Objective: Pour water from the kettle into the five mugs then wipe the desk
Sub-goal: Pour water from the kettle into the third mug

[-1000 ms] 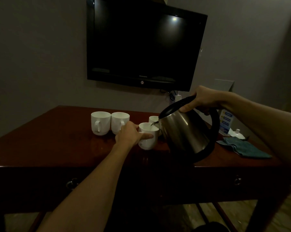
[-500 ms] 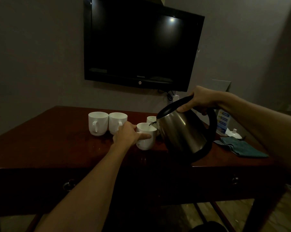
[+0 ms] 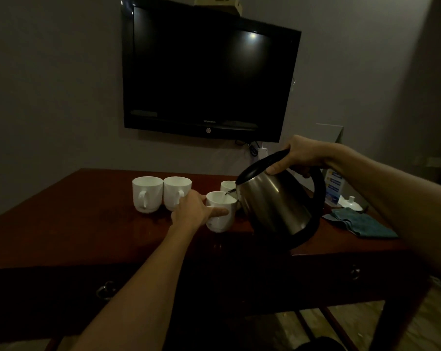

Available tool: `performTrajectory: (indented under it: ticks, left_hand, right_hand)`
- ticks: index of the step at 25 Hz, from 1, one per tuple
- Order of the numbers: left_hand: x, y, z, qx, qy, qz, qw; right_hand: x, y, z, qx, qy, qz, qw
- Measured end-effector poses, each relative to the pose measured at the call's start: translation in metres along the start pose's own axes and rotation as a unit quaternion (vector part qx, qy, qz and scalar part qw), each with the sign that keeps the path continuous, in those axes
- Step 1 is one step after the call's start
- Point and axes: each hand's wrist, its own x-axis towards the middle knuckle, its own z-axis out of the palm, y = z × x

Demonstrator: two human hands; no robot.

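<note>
My right hand [image 3: 299,157] grips the black handle of a steel kettle [image 3: 275,203], which is tilted left with its spout over a white mug [image 3: 220,220]. A thin stream of water runs into that mug. My left hand [image 3: 192,212] holds the mug from its left side, thumb across the front. Two more white mugs, one [image 3: 146,193] left of the other [image 3: 175,191], stand side by side further left on the dark red desk [image 3: 70,224]. Another mug [image 3: 227,185] peeks out behind the kettle's spout. The kettle hides whatever stands behind it.
A folded teal cloth [image 3: 361,222] lies on the desk's right side. Behind it are a small white lidded dish [image 3: 351,202] and a blue card stand [image 3: 334,186]. A black TV [image 3: 209,72] hangs on the wall above. Drawer pulls [image 3: 105,290] face me.
The kettle has tipped a little further toward the mug and water keeps running in. My left hand stays on the mug. The camera has shifted slightly.
</note>
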Motion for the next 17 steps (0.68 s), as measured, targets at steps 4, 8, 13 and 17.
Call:
performTrajectory:
  ticks: [4, 8, 13, 17]
  left_hand:
    - [0.0017, -0.002, 0.0004, 0.004, -0.001, 0.006, 1.0]
    - [0.0031, -0.0023, 0.0012, 0.008, 0.005, 0.007, 1.0]
    - [0.0005, -0.0004, 0.0002, 0.009, 0.005, 0.004, 1.0]
    - [-0.0004, -0.0006, 0.0003, 0.007, 0.007, 0.008, 1.0]
  right_hand:
    - [0.0009, 0.0002, 0.0008, -0.012, 0.006, -0.003, 1.0]
    - [0.0004, 0.0001, 0.0007, -0.015, 0.009, 0.002, 1.0]
    - [-0.0011, -0.0017, 0.001, -0.012, 0.007, -0.002, 1.0]
    - [-0.0001, 0.0, 0.0008, -0.016, 0.015, 0.003, 1.0]
